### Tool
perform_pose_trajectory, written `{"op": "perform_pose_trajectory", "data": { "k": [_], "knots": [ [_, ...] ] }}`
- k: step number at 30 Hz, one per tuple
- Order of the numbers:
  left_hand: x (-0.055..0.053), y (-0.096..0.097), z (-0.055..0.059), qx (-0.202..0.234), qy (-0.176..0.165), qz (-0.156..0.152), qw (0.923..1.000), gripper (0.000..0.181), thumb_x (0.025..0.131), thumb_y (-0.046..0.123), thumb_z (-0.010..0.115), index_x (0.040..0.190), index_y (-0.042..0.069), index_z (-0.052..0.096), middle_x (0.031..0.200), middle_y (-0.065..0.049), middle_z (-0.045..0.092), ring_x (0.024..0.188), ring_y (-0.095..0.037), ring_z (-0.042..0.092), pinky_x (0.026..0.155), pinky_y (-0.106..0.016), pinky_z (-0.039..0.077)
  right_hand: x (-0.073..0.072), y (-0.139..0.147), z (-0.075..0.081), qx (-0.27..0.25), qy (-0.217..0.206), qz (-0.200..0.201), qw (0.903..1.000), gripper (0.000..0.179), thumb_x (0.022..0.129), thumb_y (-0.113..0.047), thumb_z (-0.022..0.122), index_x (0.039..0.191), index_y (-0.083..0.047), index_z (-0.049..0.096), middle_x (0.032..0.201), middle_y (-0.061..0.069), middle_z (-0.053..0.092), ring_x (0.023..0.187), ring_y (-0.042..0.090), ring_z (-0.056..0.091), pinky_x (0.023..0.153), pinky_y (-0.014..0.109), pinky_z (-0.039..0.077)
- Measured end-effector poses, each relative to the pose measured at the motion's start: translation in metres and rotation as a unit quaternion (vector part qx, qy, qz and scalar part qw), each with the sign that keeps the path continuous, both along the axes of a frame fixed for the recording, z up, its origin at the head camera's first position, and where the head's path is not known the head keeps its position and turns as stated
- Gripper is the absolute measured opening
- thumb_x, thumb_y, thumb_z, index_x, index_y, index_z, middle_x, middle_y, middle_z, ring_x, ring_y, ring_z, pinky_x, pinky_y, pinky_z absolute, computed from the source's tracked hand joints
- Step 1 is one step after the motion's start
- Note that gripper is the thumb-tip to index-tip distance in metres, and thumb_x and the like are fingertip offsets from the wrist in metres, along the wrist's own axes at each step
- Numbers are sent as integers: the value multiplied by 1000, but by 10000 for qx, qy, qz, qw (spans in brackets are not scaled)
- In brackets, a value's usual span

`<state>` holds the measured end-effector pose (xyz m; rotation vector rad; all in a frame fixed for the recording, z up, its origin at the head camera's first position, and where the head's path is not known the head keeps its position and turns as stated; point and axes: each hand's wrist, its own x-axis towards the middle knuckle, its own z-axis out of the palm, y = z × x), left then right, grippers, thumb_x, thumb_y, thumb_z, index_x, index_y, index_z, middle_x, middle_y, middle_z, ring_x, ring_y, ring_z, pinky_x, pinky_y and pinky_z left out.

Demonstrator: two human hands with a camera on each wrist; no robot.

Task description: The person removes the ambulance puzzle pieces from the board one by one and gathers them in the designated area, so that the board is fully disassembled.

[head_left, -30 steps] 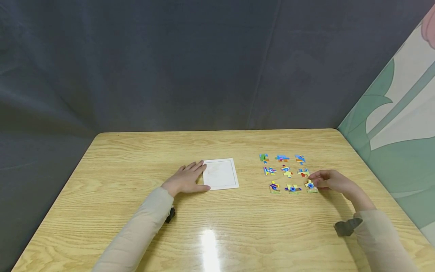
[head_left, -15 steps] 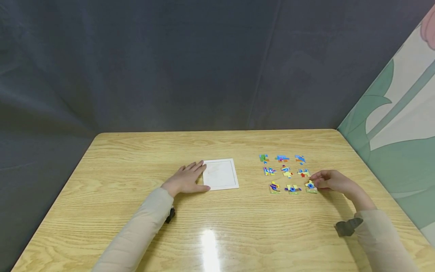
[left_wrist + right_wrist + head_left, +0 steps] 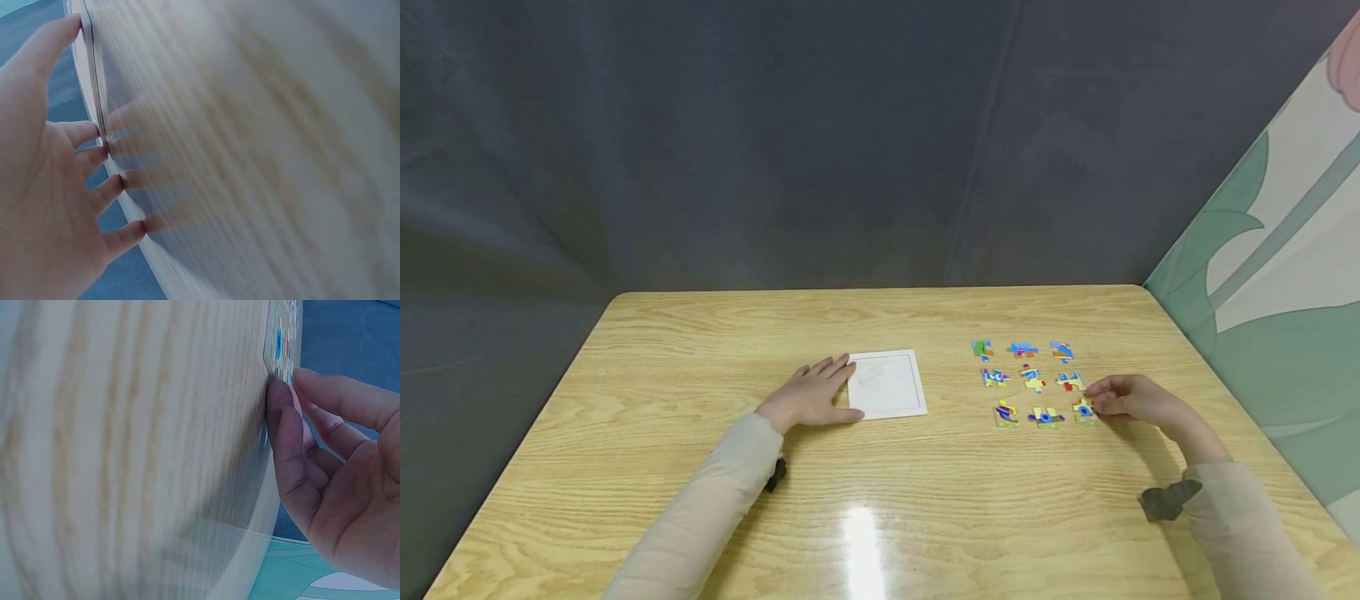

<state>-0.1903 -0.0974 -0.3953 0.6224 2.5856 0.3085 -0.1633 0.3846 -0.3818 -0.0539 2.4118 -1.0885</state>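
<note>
In the head view a white square puzzle frame lies flat on the table. Spread along its left edge is my left hand, fingers extended, the thumb near the lower left corner. The left wrist view shows the fingertips on the table and the thumb against the frame's side. To the right, my right hand pinches the right side of a yellow and green puzzle piece with a blue circle. That puzzle piece lies at the fingertips in the right wrist view, partly hidden by them.
Several other colourful puzzle pieces lie apart in rows just left of the right hand. The wooden table ends at a dark curtain behind. A wall panel with a leaf pattern borders the right side.
The puzzle piece at my right hand has slid slightly left, into line with the row beside it. My left hand and the white frame have stayed put.
</note>
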Motion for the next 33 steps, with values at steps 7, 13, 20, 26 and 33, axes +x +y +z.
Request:
{"op": "perform_pose_trajectory", "data": {
  "k": [7, 13, 20, 26, 33],
  "knots": [
    [-1, 0, 0, -8, -4, 25, 10000, 85, 91, 61, 49, 155, 19, 12, 163, 0, 3, 151, -28, 6, 122, -54, 7, -1, 0, 0, -20, -38, -10, 10000, 40, 95, -6, 54, 122, 21, 44, 88, -10, 60, 77, -6, 57, 70, 18, 53],
    [-2, 0, -1, -40, -42, 51, 10000, 86, 91, 62, 48, 155, 20, 10, 163, 1, 1, 151, -27, 5, 122, -53, 6, -2, 0, 0, -34, -54, -22, 10000, 40, 94, -5, 54, 122, 22, 43, 87, -10, 61, 77, -6, 57, 70, 18, 53],
    [-2, 0, -4, -12, -35, 35, 10000, 87, 90, 63, 48, 156, 21, 9, 163, 1, 0, 151, -26, 4, 122, -53, 6, -2, 2, -1, 7, 34, -25, 10000, 41, 95, -8, 54, 123, 21, 44, 88, -12, 61, 77, -6, 57, 70, 18, 53],
    [-3, -2, -6, 111, -2, 48, 9999, 88, 90, 62, 50, 156, 20, 9, 163, 1, 1, 151, -26, 6, 122, -53, 8, -2, 2, 0, -106, 97, -134, 9998, 43, 95, -7, 54, 123, 23, 42, 88, -13, 62, 78, -8, 59, 72, 17, 54],
    [-5, -9, -3, 484, 417, 99, 9979, 83, 90, 57, 54, 154, 14, 21, 161, -9, 16, 148, -32, 19, 120, -54, 18, -3, 1, 3, -98, 281, -346, 9990, 46, 96, -7, 53, 127, 24, 37, 91, -9, 63, 79, -10, 57, 74, 16, 55]
  ]
}}
